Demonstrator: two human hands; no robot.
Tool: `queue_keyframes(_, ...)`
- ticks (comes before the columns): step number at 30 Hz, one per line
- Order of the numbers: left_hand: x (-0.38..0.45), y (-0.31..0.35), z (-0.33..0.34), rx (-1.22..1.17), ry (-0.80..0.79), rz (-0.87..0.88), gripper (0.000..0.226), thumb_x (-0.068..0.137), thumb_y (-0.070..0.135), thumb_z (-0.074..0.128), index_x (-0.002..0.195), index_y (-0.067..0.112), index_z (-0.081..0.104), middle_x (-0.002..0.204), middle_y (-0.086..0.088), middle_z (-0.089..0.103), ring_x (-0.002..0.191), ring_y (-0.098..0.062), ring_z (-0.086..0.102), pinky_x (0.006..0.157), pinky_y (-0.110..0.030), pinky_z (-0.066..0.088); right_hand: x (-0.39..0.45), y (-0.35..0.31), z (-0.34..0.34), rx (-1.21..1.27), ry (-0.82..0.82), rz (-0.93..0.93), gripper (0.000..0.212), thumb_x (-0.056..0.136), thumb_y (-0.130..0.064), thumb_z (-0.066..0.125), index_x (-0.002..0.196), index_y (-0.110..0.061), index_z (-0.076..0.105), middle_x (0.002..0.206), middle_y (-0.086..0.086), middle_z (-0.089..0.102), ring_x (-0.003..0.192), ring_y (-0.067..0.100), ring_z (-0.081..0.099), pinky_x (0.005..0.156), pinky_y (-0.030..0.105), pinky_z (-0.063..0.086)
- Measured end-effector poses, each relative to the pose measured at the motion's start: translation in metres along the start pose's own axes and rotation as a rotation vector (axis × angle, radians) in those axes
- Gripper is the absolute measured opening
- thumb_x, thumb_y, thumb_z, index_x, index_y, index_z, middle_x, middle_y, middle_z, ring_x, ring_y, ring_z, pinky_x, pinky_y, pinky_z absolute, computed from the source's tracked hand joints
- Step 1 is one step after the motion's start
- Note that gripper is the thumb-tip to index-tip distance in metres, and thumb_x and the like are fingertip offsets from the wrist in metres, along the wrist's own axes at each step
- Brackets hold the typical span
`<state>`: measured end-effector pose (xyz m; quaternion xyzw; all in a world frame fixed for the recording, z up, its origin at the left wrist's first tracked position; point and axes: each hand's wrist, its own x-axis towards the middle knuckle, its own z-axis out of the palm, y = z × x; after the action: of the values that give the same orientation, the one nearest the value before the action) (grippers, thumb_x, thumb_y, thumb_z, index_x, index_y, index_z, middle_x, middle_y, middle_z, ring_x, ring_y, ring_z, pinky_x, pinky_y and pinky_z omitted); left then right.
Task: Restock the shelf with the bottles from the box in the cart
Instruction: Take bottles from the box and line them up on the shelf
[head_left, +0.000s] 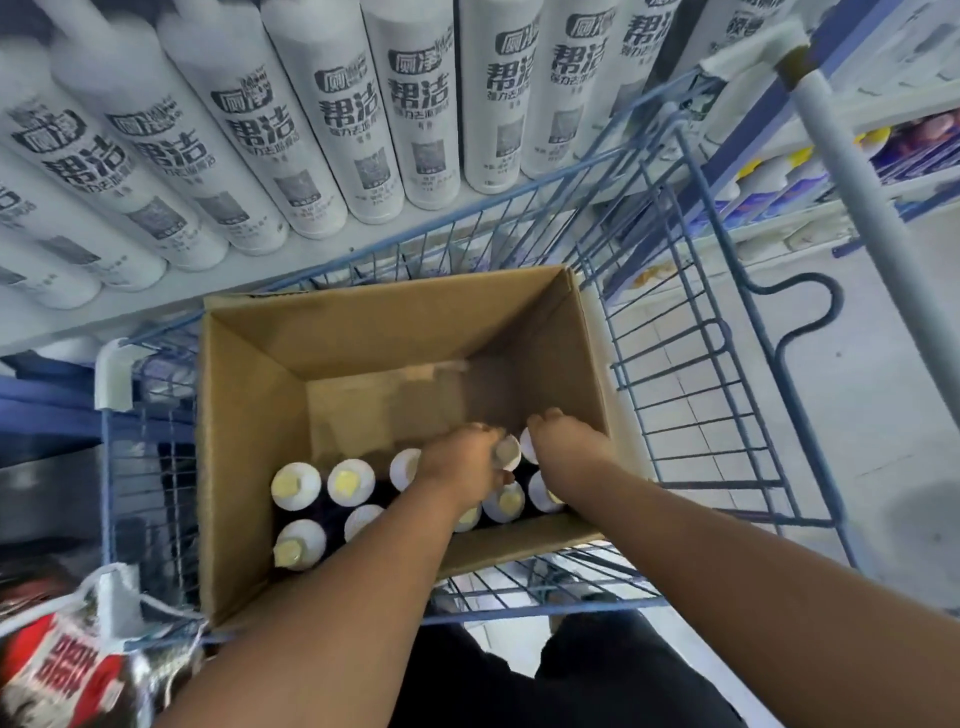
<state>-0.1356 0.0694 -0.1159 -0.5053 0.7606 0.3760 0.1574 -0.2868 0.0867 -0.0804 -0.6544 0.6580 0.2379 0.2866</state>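
Observation:
An open cardboard box (249, 395) stands in a blue wire cart (696, 374). Several white bottles with pale yellow caps (296, 486) stand upright in the near half of the box; the far half shows bare cardboard. Both my hands reach down into the box. My left hand (460, 460) curls around the top of one bottle (508, 451). My right hand (563, 434) grips the top of the neighbouring bottle (527, 446) by the box's right wall. A row of tall white bottles (332, 135) with dark printed labels fills the shelf (171, 306) above the cart.
The cart's white handle bar (862, 208) runs down the right side. A red and white package (57, 670) lies at the lower left beside the cart. More shelves with coloured bottles (779, 176) stand at the upper right, over a pale tiled floor (883, 395).

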Motion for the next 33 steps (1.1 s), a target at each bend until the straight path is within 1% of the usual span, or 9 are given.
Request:
queue_keyframes(3,0.007,0.003,0.006,-0.009,0.059,-0.016,0.037,0.085,0.039,0.066,0.121,0.032,0.057,0.122,0.003,0.061,0.108,-0.027,0.06,0.081,-0.035,0.051,0.002,0.0,0.005,-0.008,-0.009,-0.018,0.032,0.086,-0.001,0.056,0.116,-0.01,0.054,0.12,0.011,0.05,0.104,0.029,0.061,0.079,0.035,0.051)
queue_keyframes(6,0.01,0.003,0.011,-0.027,0.119,-0.014,0.022,0.086,0.034,0.06,0.106,0.028,0.054,0.106,0.002,0.063,0.094,-0.028,0.061,0.074,-0.038,0.052,0.003,0.001,0.008,-0.031,0.012,-0.037,0.03,0.084,0.001,0.057,0.113,-0.008,0.057,0.12,0.012,0.048,0.102,0.029,0.06,0.079,0.035,0.053)
queue_keyframes(12,0.006,-0.003,0.018,-0.247,0.272,-0.079,0.019,0.091,0.032,0.057,0.09,0.021,0.042,0.079,-0.005,0.057,0.071,-0.027,0.053,0.06,-0.04,0.042,0.011,0.001,0.013,-0.075,0.002,-0.058,0.034,0.085,0.0,0.061,0.118,-0.006,0.053,0.124,0.015,0.042,0.102,0.028,0.058,0.082,0.034,0.051)
queue_keyframes(16,0.005,-0.006,0.017,-0.383,0.314,-0.099,0.018,0.093,0.032,0.056,0.089,0.021,0.042,0.081,-0.004,0.06,0.075,-0.029,0.056,0.064,-0.044,0.046,0.017,0.0,0.009,-0.043,0.057,-0.069,0.029,0.091,-0.002,0.054,0.12,-0.004,0.053,0.127,0.016,0.045,0.1,0.027,0.06,0.084,0.032,0.05)
queue_keyframes(21,-0.005,-0.01,0.008,-0.615,0.333,-0.057,0.024,0.093,0.03,0.064,0.084,0.035,0.042,0.105,0.007,0.066,0.099,-0.014,0.06,0.075,-0.034,0.05,0.011,0.005,-0.014,0.082,0.16,-0.088,0.034,0.084,0.001,0.059,0.117,-0.007,0.053,0.129,0.014,0.043,0.098,0.029,0.061,0.077,0.03,0.045)
queue_keyframes(23,-0.015,-0.008,-0.008,-0.649,0.371,-0.06,0.026,0.092,0.029,0.068,0.087,0.034,0.044,0.103,0.009,0.063,0.094,-0.014,0.057,0.071,-0.03,0.044,0.007,0.01,-0.028,0.074,0.203,-0.134,0.033,0.084,0.0,0.059,0.116,-0.007,0.055,0.132,0.013,0.044,0.103,0.028,0.062,0.079,0.031,0.047)
queue_keyframes(25,-0.026,-0.006,-0.026,-0.661,0.417,-0.06,0.024,0.091,0.027,0.07,0.092,0.029,0.046,0.113,0.008,0.064,0.098,-0.015,0.058,0.074,-0.03,0.043,-0.002,0.011,-0.047,0.058,0.241,-0.206,0.026,0.084,-0.003,0.056,0.11,-0.008,0.056,0.124,0.013,0.049,0.11,0.029,0.059,0.084,0.036,0.051)
queue_keyframes(27,-0.038,-0.005,-0.047,-0.66,0.454,-0.05,0.023,0.089,0.027,0.072,0.09,0.031,0.049,0.12,0.008,0.065,0.103,-0.015,0.061,0.082,-0.035,0.049,-0.013,0.011,-0.068,0.03,0.289,-0.244,0.022,0.084,-0.006,0.057,0.105,-0.008,0.056,0.117,0.011,0.049,0.102,0.032,0.061,0.079,0.039,0.051)
queue_keyframes(33,-0.082,0.005,-0.115,-0.707,0.605,-0.022,0.027,0.085,0.028,0.077,0.084,0.042,0.054,0.107,0.013,0.069,0.101,-0.009,0.065,0.088,-0.038,0.053,-0.043,-0.006,-0.134,-0.057,0.386,-0.399,0.018,0.084,-0.006,0.055,0.101,-0.003,0.058,0.105,0.016,0.056,0.097,0.027,0.056,0.072,0.031,0.043)
